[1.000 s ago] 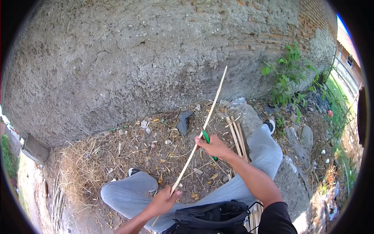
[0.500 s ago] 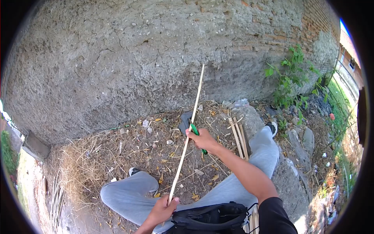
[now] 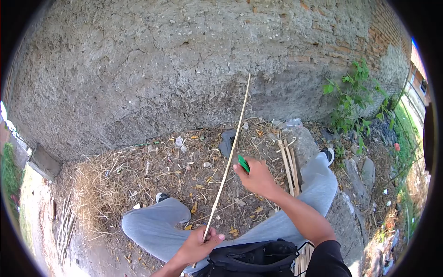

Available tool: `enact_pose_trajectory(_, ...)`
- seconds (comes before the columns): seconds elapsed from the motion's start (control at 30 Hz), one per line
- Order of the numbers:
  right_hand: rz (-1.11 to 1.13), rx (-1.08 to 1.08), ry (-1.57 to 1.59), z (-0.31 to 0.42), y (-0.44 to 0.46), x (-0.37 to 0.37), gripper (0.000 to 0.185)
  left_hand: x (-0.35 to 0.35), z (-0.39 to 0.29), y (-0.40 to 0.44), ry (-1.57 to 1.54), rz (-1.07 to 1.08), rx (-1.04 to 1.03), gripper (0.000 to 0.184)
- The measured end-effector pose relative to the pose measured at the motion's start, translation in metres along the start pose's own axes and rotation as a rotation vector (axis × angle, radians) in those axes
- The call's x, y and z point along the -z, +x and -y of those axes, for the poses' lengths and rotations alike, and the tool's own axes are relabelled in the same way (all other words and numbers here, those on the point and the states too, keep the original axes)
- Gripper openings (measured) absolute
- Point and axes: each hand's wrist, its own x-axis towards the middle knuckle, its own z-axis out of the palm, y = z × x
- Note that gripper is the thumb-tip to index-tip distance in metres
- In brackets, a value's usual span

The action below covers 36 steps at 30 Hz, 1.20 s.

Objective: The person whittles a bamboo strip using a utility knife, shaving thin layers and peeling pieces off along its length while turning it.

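A long, thin pale wooden strip [image 3: 224, 177], which looks like bamboo, slants up from my lap toward the wall. My left hand [image 3: 199, 244] is closed around it near its lower end. My right hand [image 3: 259, 179] is closed on a slim green tool [image 3: 243, 163], knife-like in shape, beside the middle of the strip. A small gap shows between that hand and the strip. Most of the tool is covered by my fingers, and I cannot make out a blade.
A rough plastered wall [image 3: 184, 83] rises in front. Several more strips [image 3: 289, 166] lie right, by my leg. An open black bag [image 3: 258, 253] rests at my lap. A dark flat piece [image 3: 226, 143] lies on littered ground; a leafy plant [image 3: 353, 94] grows at right.
My right hand has come off the strip and moved slightly right and down, with the green tool turned in it. My left hand still holds the strip's lower end. The view has shifted slightly.
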Motion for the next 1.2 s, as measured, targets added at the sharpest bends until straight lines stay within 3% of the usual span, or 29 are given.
enact_pose_trajectory(0.07,0.11,0.146,-0.176,0.003,-0.03,-0.001,0.025,-0.005,-0.001,0.0,0.04,-0.038,-0.049,0.022)
enact_pose_trajectory(0.17,0.254,0.165,-0.356,0.011,-0.061,-0.008,0.024,-0.003,0.012,0.006,0.047,-0.034,-0.025,0.022)
enact_pose_trajectory(0.4,0.314,0.12,-0.504,0.011,-0.07,-0.024,0.023,-0.028,-0.005,-0.001,0.296,-0.149,-0.138,0.016)
enact_pose_trajectory(0.6,0.23,0.189,-0.543,-0.006,-0.052,-0.037,0.018,-0.027,-0.005,-0.002,0.447,-0.226,-0.135,0.014)
enact_pose_trajectory(0.67,0.094,0.13,-0.582,-0.011,-0.034,-0.028,0.019,-0.031,-0.013,-0.006,0.489,-0.219,-0.114,0.015)
enact_pose_trajectory(0.83,0.106,0.07,-0.649,-0.02,-0.014,-0.033,0.021,-0.029,-0.009,-0.005,0.508,-0.216,-0.098,0.014)
enact_pose_trajectory(1.1,-0.09,-0.076,-0.649,-0.048,0.076,-0.011,0.025,-0.025,-0.014,-0.012,0.605,-0.23,-0.168,0.022)
enact_pose_trajectory(1.2,-0.178,-0.097,-0.622,-0.066,0.116,-0.001,0.025,-0.022,-0.016,-0.007,0.594,-0.181,-0.048,0.027)
